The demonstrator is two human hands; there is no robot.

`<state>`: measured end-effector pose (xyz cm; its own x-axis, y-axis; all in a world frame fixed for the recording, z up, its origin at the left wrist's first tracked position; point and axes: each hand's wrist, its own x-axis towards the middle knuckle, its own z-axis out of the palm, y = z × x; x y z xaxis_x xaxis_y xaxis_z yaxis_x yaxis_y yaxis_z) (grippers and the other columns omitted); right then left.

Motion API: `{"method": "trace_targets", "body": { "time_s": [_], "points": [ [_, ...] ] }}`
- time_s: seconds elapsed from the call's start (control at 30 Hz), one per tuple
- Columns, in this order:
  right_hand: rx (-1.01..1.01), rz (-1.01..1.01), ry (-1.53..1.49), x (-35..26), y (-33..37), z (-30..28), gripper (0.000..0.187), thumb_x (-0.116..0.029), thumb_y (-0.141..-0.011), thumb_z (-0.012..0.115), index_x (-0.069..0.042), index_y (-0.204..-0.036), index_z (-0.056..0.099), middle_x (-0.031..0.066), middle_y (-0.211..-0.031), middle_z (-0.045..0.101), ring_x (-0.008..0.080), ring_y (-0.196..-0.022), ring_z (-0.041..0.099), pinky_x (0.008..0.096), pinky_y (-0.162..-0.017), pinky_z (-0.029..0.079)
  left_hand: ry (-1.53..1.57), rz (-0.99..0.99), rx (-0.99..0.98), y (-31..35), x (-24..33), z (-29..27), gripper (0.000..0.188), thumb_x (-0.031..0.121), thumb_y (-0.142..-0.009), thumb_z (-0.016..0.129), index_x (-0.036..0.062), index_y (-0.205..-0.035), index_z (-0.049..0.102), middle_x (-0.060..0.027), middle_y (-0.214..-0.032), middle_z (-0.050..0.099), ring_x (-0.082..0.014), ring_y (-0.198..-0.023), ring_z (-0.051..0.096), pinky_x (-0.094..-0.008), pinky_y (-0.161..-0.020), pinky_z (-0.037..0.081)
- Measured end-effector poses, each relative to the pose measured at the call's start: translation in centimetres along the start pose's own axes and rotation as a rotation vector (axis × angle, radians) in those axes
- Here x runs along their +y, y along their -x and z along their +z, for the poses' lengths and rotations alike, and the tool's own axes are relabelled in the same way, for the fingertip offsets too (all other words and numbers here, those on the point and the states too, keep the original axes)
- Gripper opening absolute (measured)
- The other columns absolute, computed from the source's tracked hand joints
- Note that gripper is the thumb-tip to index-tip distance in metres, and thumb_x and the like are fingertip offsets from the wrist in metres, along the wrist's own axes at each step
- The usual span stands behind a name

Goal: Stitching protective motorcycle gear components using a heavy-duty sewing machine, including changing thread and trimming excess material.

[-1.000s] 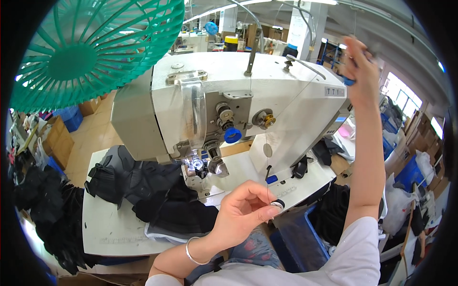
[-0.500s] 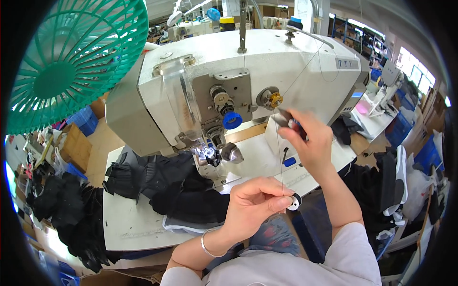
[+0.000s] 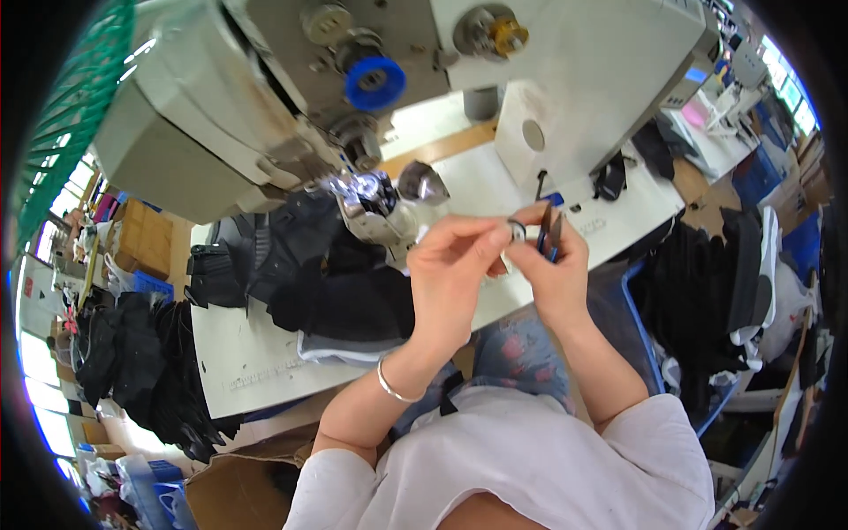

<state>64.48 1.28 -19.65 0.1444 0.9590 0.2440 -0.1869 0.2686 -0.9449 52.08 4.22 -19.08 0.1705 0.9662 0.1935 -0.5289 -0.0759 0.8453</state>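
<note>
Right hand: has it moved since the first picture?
Yes: against the sewing machine, the right hand dropped down and leftward, close to the left hand.

The right hand (image 3: 558, 265), first raised at the right end of the machine (image 3: 592, 62), then before its face, has brought the snips (image 3: 548, 233) down beside the bobbin (image 3: 518, 231), in front of the machine. The view has dipped, leaving the fan (image 3: 69, 124), left of the machine, a strip.

The bobbin (image 3: 518, 232) is silver and black; fabric (image 3: 344, 303) by the left edge of the white bench (image 3: 247, 358) is black; blue-grey trousers (image 3: 519, 355) bear red flowers.
</note>
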Motion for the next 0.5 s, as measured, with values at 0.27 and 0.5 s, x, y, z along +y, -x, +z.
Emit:
{"method": "trace_targets", "body": {
  "time_s": [0.27, 0.5],
  "points": [
    [-0.002, 0.027, -0.749, 0.4, -0.4, -5.1, 0.004, -0.014, -0.097, 0.052, -0.01, -0.097, 0.053, -0.0071, -0.06, 0.036, 0.0021, -0.043, 0.025, 0.0208, -0.042, 0.022, -0.661, -0.23, -0.283, -3.7, -3.8, -2.7, 0.021, 0.015, -0.087, 0.067, -0.0034, -0.097, 0.063, -0.0104, -0.081, 0.066, -0.0148, -0.064, 0.059, -0.0286, -0.059, 0.046],
    [0.08, 0.133, -0.251, 0.2, 2.2, -6.4, 0.012, -0.005, -0.089, 0.059, 0.001, -0.099, 0.06, -0.0027, -0.061, 0.045, 0.0033, -0.046, 0.032, 0.022, -0.043, 0.025, -1.485, -0.032, -0.325, -4.2, -10.4, -5.4, 0.029, 0.02, -0.078, 0.074, -0.0021, -0.084, 0.057, -0.0194, -0.078, 0.062, -0.0388, -0.077, 0.061, -0.0437, -0.067, 0.047]
  ]
}}
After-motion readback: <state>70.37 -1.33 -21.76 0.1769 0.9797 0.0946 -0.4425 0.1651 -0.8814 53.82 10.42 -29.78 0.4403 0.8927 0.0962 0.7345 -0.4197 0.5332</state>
